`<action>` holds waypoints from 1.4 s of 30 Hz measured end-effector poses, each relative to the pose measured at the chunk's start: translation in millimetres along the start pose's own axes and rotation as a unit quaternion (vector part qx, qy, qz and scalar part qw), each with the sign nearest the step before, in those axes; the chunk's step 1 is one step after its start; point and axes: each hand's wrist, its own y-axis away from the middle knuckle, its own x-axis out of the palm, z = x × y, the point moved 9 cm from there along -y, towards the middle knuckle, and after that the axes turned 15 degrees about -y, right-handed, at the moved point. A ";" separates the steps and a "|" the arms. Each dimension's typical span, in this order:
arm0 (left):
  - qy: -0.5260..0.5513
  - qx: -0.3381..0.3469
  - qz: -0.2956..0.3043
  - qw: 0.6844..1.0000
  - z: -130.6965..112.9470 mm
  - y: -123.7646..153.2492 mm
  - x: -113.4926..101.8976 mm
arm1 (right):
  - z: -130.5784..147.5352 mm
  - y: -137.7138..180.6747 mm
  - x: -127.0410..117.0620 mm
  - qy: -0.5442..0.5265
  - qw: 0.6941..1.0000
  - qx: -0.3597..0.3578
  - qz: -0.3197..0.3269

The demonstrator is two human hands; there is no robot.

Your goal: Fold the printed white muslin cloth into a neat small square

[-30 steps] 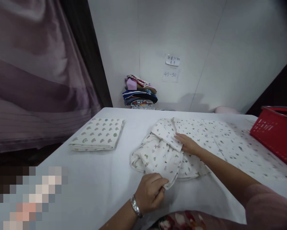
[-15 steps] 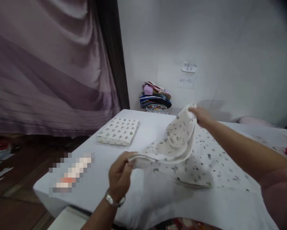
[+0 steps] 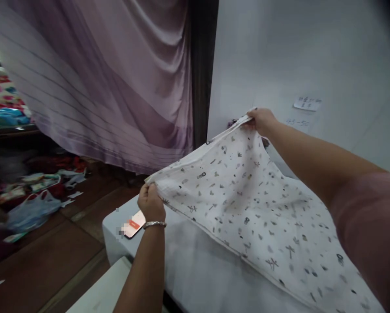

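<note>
A white cloth (image 3: 234, 191) printed with small dark motifs is stretched between my two hands above the table. My left hand (image 3: 152, 203), with a metal band at the wrist, is closed on one corner of its upper edge. Farther back and higher, my right hand (image 3: 262, 121) pinches the other end of that edge. From there the cloth slopes down toward the lower right, where it passes out of view. It hides the far part of the table, including the spot where a folded cloth lay earlier.
A phone (image 3: 134, 224) lies on the white-covered table (image 3: 188, 261) beside my left hand. A purple curtain (image 3: 117, 78) hangs at the left. Plastic bags (image 3: 32, 213) and scraps lie on the floor. Paper notes (image 3: 307, 103) are stuck to the wall.
The cloth, bunched and low before, is now lifted and pulled taut. Both hands have risen, and my view has turned left, showing more of the curtain and floor.
</note>
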 end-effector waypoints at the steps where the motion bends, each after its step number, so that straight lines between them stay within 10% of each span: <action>1: -0.012 -0.022 -0.002 1.000 18.3 -2.2 2.3 | -12.6 -5.1 10.8 0.019 1.000 0.008 0.004; 6: -0.086 -0.069 0.013 0.994 84.5 -6.6 15.8 | -80.7 -31.7 57.4 0.091 0.995 0.018 0.029; 14: -0.235 -0.058 0.045 0.969 126.3 -12.8 23.0 | -212.7 -73.8 84.9 0.129 0.991 0.039 0.024; 21: -0.301 -0.103 0.038 0.947 139.2 -16.3 15.9 | -326.2 -12.6 78.9 0.199 0.963 0.118 0.139; 33: -0.295 -0.129 0.005 0.947 150.2 -19.8 6.6 | -336.0 133.3 109.8 0.485 0.738 -0.061 0.465; 42: -0.270 -0.142 -0.003 0.952 155.4 -17.3 6.9 | -332.6 91.1 151.6 0.515 0.770 -0.060 0.371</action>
